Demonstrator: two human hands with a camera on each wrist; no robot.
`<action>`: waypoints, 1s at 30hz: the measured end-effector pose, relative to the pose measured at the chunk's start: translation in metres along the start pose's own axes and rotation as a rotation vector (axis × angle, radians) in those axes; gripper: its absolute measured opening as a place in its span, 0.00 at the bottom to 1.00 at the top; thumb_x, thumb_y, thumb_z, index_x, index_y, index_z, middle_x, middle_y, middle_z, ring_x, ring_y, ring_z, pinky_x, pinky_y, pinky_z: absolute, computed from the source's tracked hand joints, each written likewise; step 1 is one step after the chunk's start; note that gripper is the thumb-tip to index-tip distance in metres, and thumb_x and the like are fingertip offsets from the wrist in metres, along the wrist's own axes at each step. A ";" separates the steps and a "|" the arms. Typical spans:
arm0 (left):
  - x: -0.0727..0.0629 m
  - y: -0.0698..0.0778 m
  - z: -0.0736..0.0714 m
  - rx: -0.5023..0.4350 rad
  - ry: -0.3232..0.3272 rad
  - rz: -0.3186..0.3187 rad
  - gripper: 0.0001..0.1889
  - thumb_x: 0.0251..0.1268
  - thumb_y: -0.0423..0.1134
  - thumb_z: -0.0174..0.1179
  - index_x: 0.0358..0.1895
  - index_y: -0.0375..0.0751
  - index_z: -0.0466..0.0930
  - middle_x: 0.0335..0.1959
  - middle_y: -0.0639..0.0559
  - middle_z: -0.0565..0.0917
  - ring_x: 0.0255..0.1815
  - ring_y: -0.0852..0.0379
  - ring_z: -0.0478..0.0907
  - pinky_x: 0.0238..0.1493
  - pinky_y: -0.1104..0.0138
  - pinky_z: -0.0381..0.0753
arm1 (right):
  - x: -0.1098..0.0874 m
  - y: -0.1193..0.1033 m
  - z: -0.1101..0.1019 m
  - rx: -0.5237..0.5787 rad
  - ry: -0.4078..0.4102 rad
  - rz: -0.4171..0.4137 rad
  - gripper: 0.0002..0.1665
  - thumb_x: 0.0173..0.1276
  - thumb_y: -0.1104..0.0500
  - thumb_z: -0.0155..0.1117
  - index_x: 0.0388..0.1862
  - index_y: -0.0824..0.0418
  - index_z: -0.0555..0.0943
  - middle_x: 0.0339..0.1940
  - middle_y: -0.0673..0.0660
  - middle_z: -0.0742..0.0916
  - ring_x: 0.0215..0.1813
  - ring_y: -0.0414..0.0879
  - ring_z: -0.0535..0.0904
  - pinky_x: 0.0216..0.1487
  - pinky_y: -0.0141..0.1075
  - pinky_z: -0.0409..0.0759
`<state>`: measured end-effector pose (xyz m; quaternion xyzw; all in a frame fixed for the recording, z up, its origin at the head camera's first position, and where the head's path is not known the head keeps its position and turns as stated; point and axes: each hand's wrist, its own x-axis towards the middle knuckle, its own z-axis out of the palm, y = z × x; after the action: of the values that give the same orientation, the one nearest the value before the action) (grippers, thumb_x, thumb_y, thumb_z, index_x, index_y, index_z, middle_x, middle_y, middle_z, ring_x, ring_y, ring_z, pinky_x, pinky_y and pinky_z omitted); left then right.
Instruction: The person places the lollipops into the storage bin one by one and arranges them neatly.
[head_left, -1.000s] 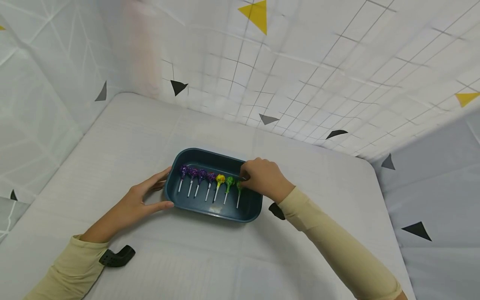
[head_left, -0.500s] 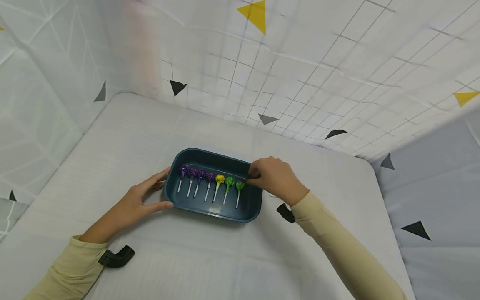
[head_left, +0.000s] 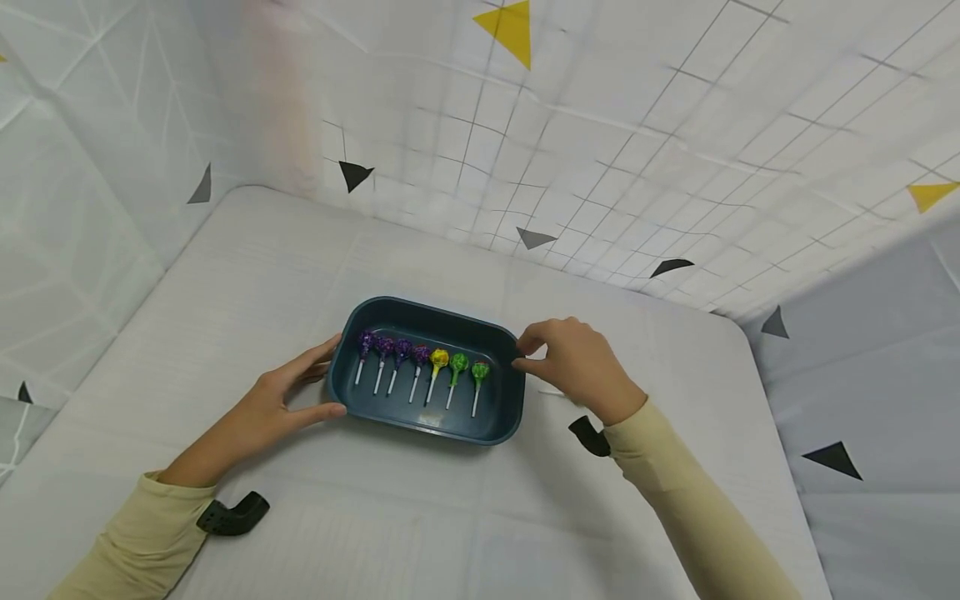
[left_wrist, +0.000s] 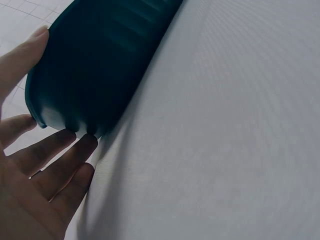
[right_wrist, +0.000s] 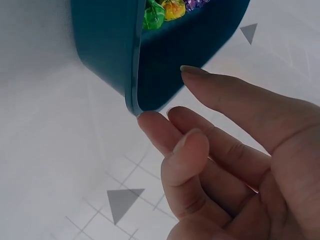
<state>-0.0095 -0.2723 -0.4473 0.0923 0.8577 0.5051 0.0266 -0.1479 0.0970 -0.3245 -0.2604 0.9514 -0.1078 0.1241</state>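
Observation:
A dark teal tray (head_left: 502, 425) holds several lollipops in a row, sticks toward me. On the left are purple lollipops (head_left: 402, 350), then a yellow lollipop (head_left: 438, 360) and two green ones, the rightmost green lollipop (head_left: 480, 372) nearest the tray's right end. My left hand (head_left: 262, 417) rests against the tray's left end, fingers extended and thumb spread; in the left wrist view its fingertips (left_wrist: 88, 141) touch the wall. My right hand (head_left: 573, 362) is at the right end with nothing between thumb and fingers, which are bent loosely beside the rim.
A white stick (head_left: 551, 392) lies on the table just under my right hand, its other end hidden. White cloth covers the table (head_left: 390, 517). Patterned sheets (head_left: 600, 125) hang behind and at both sides.
My right hand has let go of the rightmost green lollipop and moved right, out of the tray to its right rim. The white stick has come into view. My left hand stays.

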 end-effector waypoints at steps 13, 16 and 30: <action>0.000 0.001 0.000 0.009 -0.001 -0.011 0.49 0.65 0.46 0.73 0.84 0.62 0.51 0.78 0.42 0.70 0.73 0.38 0.74 0.66 0.91 0.62 | -0.014 0.011 -0.002 -0.001 0.025 0.027 0.14 0.65 0.51 0.77 0.45 0.58 0.90 0.41 0.54 0.93 0.36 0.46 0.88 0.38 0.43 0.87; 0.000 0.001 0.000 0.007 -0.003 -0.009 0.49 0.65 0.46 0.73 0.84 0.62 0.51 0.78 0.41 0.70 0.73 0.37 0.74 0.66 0.91 0.62 | -0.017 0.013 -0.001 0.004 0.032 0.038 0.14 0.65 0.52 0.76 0.46 0.57 0.90 0.41 0.54 0.94 0.35 0.46 0.88 0.38 0.43 0.87; -0.001 0.001 0.000 0.007 -0.003 -0.002 0.49 0.65 0.45 0.73 0.84 0.60 0.51 0.78 0.40 0.69 0.73 0.37 0.73 0.66 0.92 0.61 | -0.028 0.027 0.006 0.018 0.034 0.088 0.13 0.65 0.53 0.77 0.45 0.57 0.90 0.40 0.53 0.94 0.35 0.46 0.88 0.37 0.43 0.87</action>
<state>-0.0086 -0.2719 -0.4465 0.0922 0.8594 0.5021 0.0282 -0.1358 0.1337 -0.3324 -0.2152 0.9629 -0.1153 0.1147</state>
